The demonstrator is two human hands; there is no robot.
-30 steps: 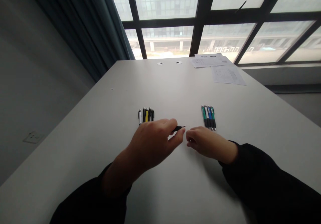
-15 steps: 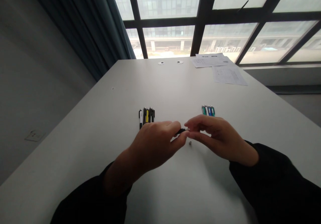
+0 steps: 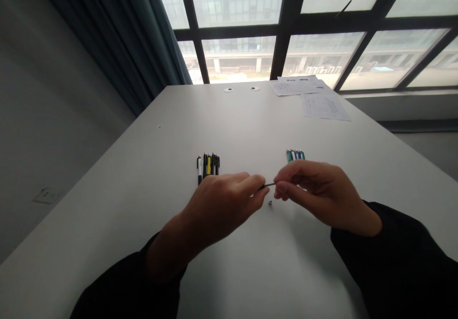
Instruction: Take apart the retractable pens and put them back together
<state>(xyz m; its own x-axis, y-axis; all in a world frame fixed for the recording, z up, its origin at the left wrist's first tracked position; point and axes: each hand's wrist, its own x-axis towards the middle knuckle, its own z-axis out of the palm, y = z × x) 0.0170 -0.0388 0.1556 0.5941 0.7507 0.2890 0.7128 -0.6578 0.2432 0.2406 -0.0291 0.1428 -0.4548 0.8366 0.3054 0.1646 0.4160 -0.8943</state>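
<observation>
My left hand point(image 3: 222, 207) is closed around a black pen barrel point(image 3: 262, 187), most of it hidden by the fingers. From the barrel's right end sticks a thin dark pen refill point(image 3: 270, 184). Thumb and fingertips of my right hand point(image 3: 320, 192) pinch the refill's outer end. Just below the two hands, a small metallic pen tip point(image 3: 270, 203) rests on the white table point(image 3: 229, 281). Beyond my left hand lies a row of several pens point(image 3: 209, 164), mostly black, one yellow and one white. Several green, white and blue pens point(image 3: 295, 155) lie behind my right hand, partly covered by it.
Printed papers point(image 3: 324, 105) lie at the table's far right, near the window point(image 3: 238, 56). Two round white discs point(image 3: 255, 88) sit near the far edge. A dark blue curtain point(image 3: 143, 47) hangs at the left, beside a wall with a socket point(image 3: 46, 195).
My right hand has moved a little to the right, drawing more of the refill out of the barrel. My left hand has stayed nearly in place.
</observation>
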